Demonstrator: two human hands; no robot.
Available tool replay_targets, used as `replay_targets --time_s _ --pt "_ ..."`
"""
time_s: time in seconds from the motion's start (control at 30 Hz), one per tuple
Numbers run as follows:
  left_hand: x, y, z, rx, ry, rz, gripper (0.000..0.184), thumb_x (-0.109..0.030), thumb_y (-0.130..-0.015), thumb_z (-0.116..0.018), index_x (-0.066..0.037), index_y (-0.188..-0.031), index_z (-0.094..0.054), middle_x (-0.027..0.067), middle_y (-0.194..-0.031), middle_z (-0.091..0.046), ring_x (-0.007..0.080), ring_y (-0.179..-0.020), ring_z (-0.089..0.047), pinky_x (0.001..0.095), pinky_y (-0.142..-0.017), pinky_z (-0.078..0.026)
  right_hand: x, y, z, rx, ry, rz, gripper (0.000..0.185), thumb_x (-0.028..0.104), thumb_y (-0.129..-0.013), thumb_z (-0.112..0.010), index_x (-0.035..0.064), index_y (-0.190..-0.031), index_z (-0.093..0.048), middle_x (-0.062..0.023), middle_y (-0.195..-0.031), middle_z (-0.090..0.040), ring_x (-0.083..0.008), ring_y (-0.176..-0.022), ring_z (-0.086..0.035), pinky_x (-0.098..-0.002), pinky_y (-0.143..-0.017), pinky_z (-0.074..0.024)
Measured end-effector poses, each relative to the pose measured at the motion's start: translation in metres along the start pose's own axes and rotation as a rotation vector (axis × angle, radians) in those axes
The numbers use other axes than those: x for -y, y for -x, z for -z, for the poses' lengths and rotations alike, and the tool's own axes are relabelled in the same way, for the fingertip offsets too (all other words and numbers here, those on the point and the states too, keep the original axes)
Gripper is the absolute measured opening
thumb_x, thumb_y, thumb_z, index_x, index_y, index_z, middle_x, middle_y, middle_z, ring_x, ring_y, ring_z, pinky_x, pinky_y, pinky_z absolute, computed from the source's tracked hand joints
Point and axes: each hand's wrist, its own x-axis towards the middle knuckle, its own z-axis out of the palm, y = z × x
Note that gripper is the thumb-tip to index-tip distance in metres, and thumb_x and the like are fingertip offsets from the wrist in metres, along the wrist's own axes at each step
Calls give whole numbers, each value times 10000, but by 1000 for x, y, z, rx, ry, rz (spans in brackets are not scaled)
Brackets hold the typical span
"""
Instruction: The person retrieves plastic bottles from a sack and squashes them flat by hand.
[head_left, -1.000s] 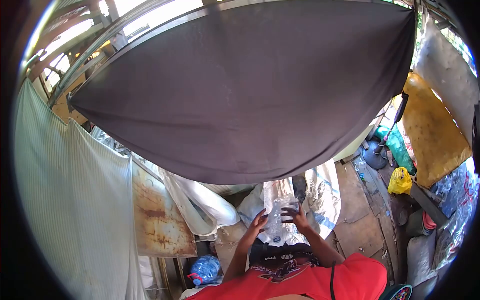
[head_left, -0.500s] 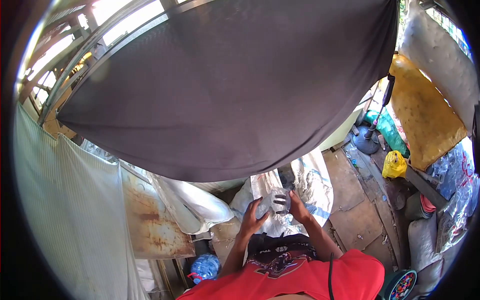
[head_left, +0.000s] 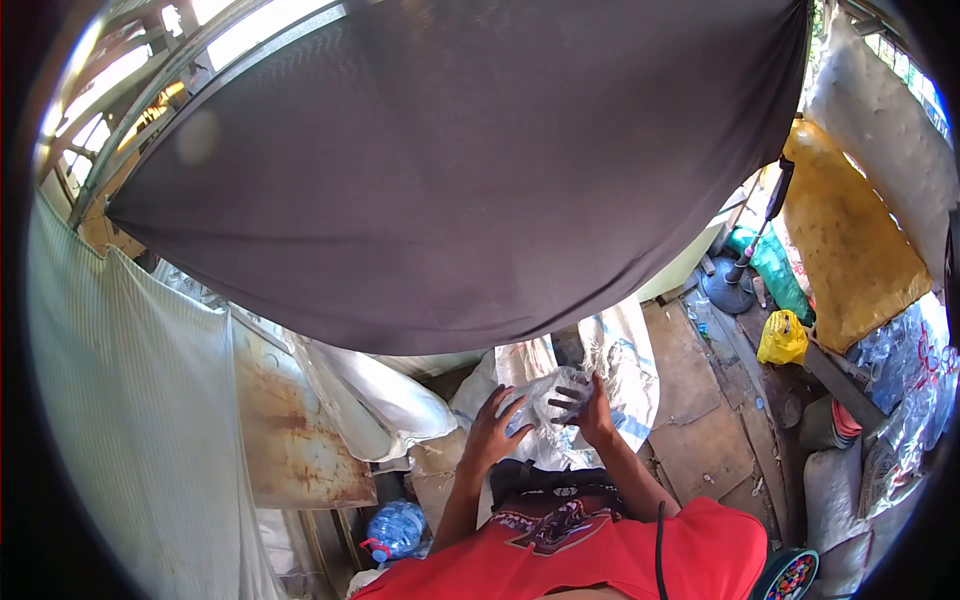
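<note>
In front of my lap, a clear plastic container (head_left: 546,388) is held between my hands; its exact shape is hard to make out. My left hand (head_left: 489,432) curves around its left end, with the thumb apart from the fingers. At the other end, my right hand (head_left: 594,412) grips it, and dark fingers show against the see-through plastic. Under and beyond the container lies a white woven sack (head_left: 628,365) with blue stripes. Between the hands, the container's lower edge blends into the pale sack.
A dark cloth (head_left: 470,180) hangs low ahead. To the left are a pale curtain (head_left: 150,400) and a rusty metal panel (head_left: 290,425). A blue water bottle (head_left: 398,528) lies near my left side. A yellow bag (head_left: 783,338) and a tub of bottle caps (head_left: 793,577) stand right.
The container has turned and now stretches further toward my left hand. My right hand's fingers have spread across it. The view has shifted slightly.
</note>
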Motion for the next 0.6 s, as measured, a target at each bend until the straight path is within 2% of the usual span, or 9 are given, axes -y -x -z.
replay_targets --time_s 0.17,0.23,0.27,0.37,0.4,0.5,0.53,0.6 --pt "15 -1 -16 50 52 -70 553 -291 -749 -767 -160 -1249 -570 103 -1225 -553 288 -1121 -557 389 -919 -489 9 4 20 -39 82 -74 842 753 -836 -354 86 -1350 -372 -218 -1231 -528 -402 -1036 -597 -567 -750 -516" --pt "12 -2 -16 34 24 -83 547 -350 -719 -783 -142 -1190 -600 95 -1128 -610 273 -1019 -612 375 -850 -523 16 6 21 -114 156 -146 847 754 -836 -353 79 -1349 -368 -216 -1217 -537 -397 -1022 -604 -560 -755 -520" --pt "11 -2 -15 44 41 -65 550 -359 -710 -787 -140 -1180 -603 93 -1108 -618 275 -997 -618 375 -834 -528 25 16 19 -21 187 -113 802 706 -859 -391 73 -1350 -362 -202 -1193 -559 -377 -1011 -614 -542 -796 -515" --pt "6 -8 -14 38 65 -29 514 -382 -714 -785 -120 -1123 -616 101 -969 -651 277 -878 -648 370 -747 -539 34 21 21 -32 281 -122 721 618 -886 -459 67 -1343 -373 -188 -1188 -570 -355 -1005 -621 -511 -828 -516" --pt "7 -7 -16 47 76 -12 508 -378 -716 -786 -118 -1118 -616 103 -943 -653 279 -861 -651 370 -734 -538 37 26 21 23 227 -79 606 468 -912 -509 60 -1341 -384 -180 -1211 -565 -347 -994 -625 -493 -832 -520" --pt "7 -15 -18 -9 144 33 413 -333 -742 -772 -96 -1050 -633 111 -883 -662 269 -786 -661 355 -694 -529 40 31 30 206 214 24 573 330 -923 -511 84 -1401 -312 -179 -1251 -545 -332 -1027 -624 -466 -791 -548" --pt "7 -18 -21 -64 212 61 386 -322 -750 -765 -93 -1034 -639 117 -890 -664 268 -780 -661 351 -693 -528 43 34 31 200 158 8 550 177 -899 -464 79 -1413 -294 -168 -1290 -524 -327 -1053 -616 -456 -810 -544" --pt "4 -25 -20 -118 343 187 338 -301 -776 -741 -54 -988 -651 133 -923 -681 245 -780 -669 352 -703 -526 46 39 30 184 149 29 576 101 -865 -438 73 -1420 -287 -160 -1307 -510 -326 -1075 -602 -453 -827 -538"
